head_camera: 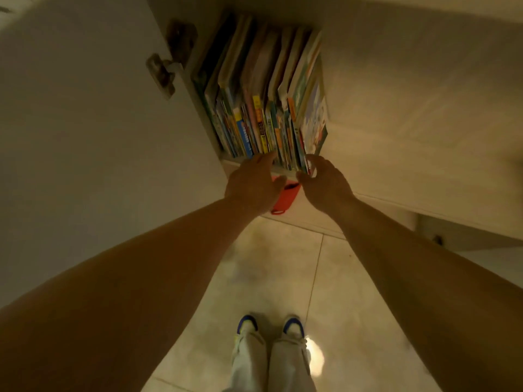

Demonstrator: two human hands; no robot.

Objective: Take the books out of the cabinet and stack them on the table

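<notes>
- Reaching forward and down, both bare arms stretch toward the row of thin, colourful picture books (263, 108) packed upright in the open white cabinet (396, 108).
- The left hand (253, 183) has loosely extended fingers, tips at the lower spine ends near the row's middle; it grips nothing that I can see.
- The right hand (325, 182) is loosely curled at the row's right end (whether it already pinches a book, I cannot tell).
- The 2 hands sit apart, bracketing the right-hand part of the row.
- The books lie straight ahead, spines facing the person, long axes running up the shelf, so they should slide out toward the body; both hands look equally near.
- A red flat tag-like object (285, 198) lies below the hands.
- No table shows.
</notes>
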